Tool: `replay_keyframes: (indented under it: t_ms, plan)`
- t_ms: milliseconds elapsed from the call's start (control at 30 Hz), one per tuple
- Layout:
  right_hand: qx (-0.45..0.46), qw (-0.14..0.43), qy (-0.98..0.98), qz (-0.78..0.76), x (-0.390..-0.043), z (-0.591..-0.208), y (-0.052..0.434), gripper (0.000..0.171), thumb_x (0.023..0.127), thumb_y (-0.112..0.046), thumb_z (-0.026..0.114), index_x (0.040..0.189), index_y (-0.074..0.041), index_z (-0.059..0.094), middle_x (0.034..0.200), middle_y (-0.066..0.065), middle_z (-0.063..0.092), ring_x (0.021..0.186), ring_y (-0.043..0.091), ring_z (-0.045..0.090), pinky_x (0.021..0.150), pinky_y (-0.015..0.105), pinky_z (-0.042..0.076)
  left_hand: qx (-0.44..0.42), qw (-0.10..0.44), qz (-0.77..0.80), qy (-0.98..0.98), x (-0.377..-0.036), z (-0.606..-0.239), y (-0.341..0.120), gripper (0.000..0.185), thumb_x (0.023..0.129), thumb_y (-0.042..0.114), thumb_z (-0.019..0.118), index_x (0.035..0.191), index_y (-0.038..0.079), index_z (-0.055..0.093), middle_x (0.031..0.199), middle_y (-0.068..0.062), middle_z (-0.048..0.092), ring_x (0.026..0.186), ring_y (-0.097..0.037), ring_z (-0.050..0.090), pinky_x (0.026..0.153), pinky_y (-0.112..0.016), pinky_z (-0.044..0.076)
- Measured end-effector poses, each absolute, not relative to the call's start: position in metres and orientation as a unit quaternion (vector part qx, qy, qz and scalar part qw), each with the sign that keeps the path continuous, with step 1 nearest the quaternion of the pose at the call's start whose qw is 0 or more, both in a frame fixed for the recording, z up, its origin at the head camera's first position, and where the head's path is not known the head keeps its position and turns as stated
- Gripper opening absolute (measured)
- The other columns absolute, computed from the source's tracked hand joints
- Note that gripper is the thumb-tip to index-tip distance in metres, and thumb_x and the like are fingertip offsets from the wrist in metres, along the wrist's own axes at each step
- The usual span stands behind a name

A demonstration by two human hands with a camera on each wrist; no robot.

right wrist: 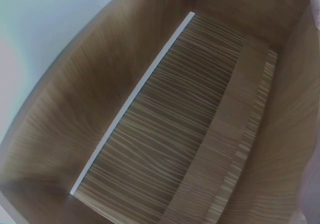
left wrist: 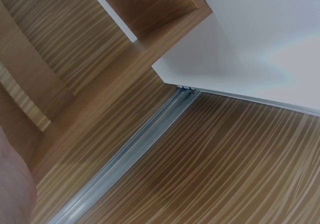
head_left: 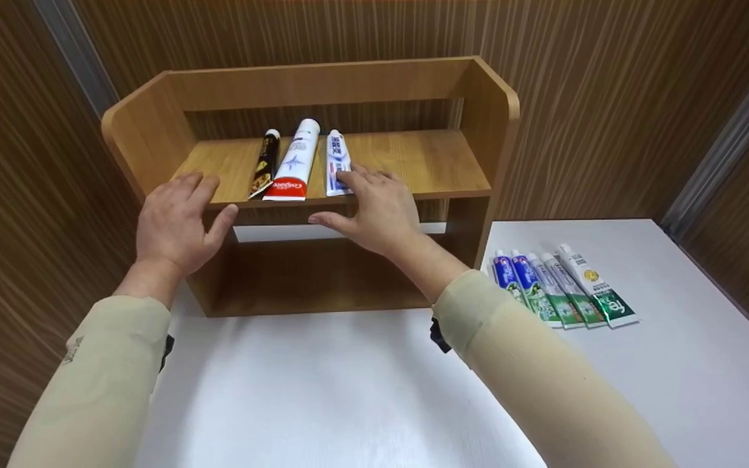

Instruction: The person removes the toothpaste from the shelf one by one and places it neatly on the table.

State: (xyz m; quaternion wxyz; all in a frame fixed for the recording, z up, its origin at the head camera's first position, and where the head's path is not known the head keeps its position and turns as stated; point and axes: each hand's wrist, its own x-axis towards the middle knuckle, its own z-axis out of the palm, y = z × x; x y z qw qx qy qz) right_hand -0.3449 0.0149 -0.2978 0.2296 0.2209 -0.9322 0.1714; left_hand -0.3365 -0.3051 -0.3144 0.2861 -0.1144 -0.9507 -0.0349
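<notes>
Fingers of right hand (head_left: 378, 211) flat on blue-white tube (head_left: 337, 162); left hand (head_left: 176, 221) on shelf (head_left: 426, 162) edge.

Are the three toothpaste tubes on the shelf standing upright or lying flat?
Lying flat. The three toothpaste tubes rest lengthwise on the shelf, caps toward the back; the right hand touches the rightmost one.

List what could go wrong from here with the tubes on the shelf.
1. The right hand rests on the blue-and-white tube, whose flat end lies near the front edge of the shelf; a pull could drag it off onto the table.
2. The three tubes lie close together, so nudging this one sideways may shove the red-and-white tube into the black tube.
3. The left hand rests on the shelf's front edge; leaning on it might tip the shelf forward.
</notes>
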Motion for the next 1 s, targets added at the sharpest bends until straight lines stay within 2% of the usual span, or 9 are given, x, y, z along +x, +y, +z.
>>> replay_keyframes:
  t_ms: [267, 433, 633, 800, 867, 1000]
  plan:
    - [0.219, 0.327, -0.889, 0.232, -0.345, -0.313, 0.014, 0.063, 0.096, -0.059, 0.072, 0.133, -0.008, 0.066, 0.135, 0.009, 0.072, 0.127, 0.026, 0.068, 0.117, 0.042, 0.042, -0.111, 0.283, -0.039, -0.952, -0.337, -0.315, -0.306, 0.07, 0.107, 0.059, 0.043, 0.153, 0.008, 0.053, 0.158, -0.024, 0.048, 0.149, -0.042, 0.042, 0.125, -0.059, 0.029]
    - [0.22, 0.354, -0.867, 0.273, -0.344, -0.316, 0.014, 0.046, 0.099, -0.042, 0.074, 0.127, -0.006, 0.069, 0.128, 0.011, 0.075, 0.116, 0.026, 0.072, 0.113, 0.042, 0.045, -0.111, 0.285, -0.038, -0.951, -0.337, -0.315, -0.305, 0.07, 0.107, 0.06, 0.043, 0.153, 0.008, 0.053, 0.158, -0.023, 0.048, 0.148, -0.042, 0.042, 0.125, -0.059, 0.029]
    - [0.202, 0.341, -0.861, 0.32, -0.339, -0.313, 0.016, 0.037, 0.099, -0.03, 0.072, 0.127, -0.006, 0.07, 0.126, 0.012, 0.076, 0.108, 0.024, 0.073, 0.115, 0.041, 0.043, -0.112, 0.286, -0.038, -0.951, -0.338, -0.315, -0.302, 0.07, 0.107, 0.06, 0.043, 0.153, 0.008, 0.053, 0.159, -0.023, 0.048, 0.149, -0.042, 0.042, 0.125, -0.059, 0.028]
    - [0.183, 0.314, -0.859, 0.362, -0.335, -0.308, 0.017, 0.033, 0.096, -0.022, 0.071, 0.127, -0.008, 0.072, 0.126, 0.009, 0.076, 0.106, 0.023, 0.07, 0.103, 0.038, 0.049, -0.113, 0.287, -0.039, -0.95, -0.339, -0.316, -0.302, 0.071, 0.107, 0.061, 0.042, 0.153, 0.008, 0.053, 0.159, -0.023, 0.048, 0.149, -0.041, 0.042, 0.125, -0.059, 0.029]
    - [0.179, 0.304, -0.858, 0.373, -0.334, -0.307, 0.018, 0.033, 0.096, -0.019, 0.071, 0.127, -0.008, 0.072, 0.131, 0.01, 0.074, 0.109, 0.024, 0.068, 0.099, 0.038, 0.051, -0.113, 0.289, -0.039, -0.95, -0.339, -0.316, -0.302, 0.071, 0.107, 0.061, 0.042, 0.153, 0.009, 0.053, 0.159, -0.023, 0.048, 0.148, -0.041, 0.042, 0.125, -0.059, 0.029]
    - [0.176, 0.284, -0.861, 0.383, -0.331, -0.305, 0.02, 0.037, 0.098, -0.016, 0.072, 0.133, -0.006, 0.072, 0.145, 0.01, 0.066, 0.124, 0.028, 0.065, 0.105, 0.037, 0.053, -0.115, 0.292, -0.038, -0.949, -0.34, -0.317, -0.303, 0.07, 0.107, 0.06, 0.043, 0.153, 0.008, 0.053, 0.158, -0.023, 0.048, 0.148, -0.042, 0.043, 0.125, -0.059, 0.03]
